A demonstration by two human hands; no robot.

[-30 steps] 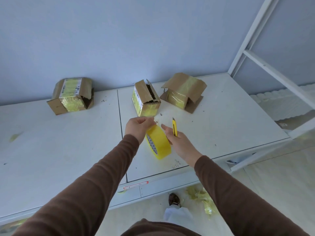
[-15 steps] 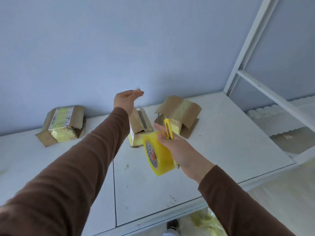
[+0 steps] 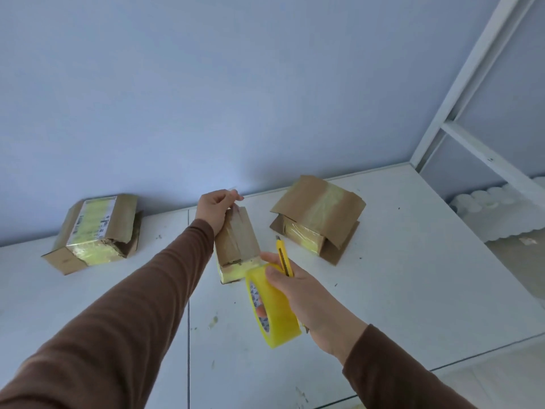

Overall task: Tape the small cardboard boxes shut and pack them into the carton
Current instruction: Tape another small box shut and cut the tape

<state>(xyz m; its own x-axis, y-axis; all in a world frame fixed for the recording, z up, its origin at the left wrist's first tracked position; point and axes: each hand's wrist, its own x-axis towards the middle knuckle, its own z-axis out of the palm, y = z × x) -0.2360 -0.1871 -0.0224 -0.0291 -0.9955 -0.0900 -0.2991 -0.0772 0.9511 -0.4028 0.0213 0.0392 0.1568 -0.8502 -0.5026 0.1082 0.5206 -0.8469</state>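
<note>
Head view: a white table (image 3: 368,290) runs along a pale blue wall (image 3: 236,84), with a white frame (image 3: 472,84) rising at its far right corner. Three small cardboard boxes sit along the far side, well apart: the left box (image 3: 94,234) with a label on top, the right box (image 3: 317,215) with its flaps loose, and the middle box (image 3: 236,246) between them, its top streaked with clear tape. The left hand (image 3: 215,208), in a brown sleeve, is at the far end of the middle box, fingers pinched on a strip of tape (image 3: 233,191) pulled taut above the box. The right hand (image 3: 298,290), nearer, has its fingers curled round a yellow roll (image 3: 272,308), with a yellow knife (image 3: 284,256) tucked along them, just near the middle box. No carton shows.
</note>
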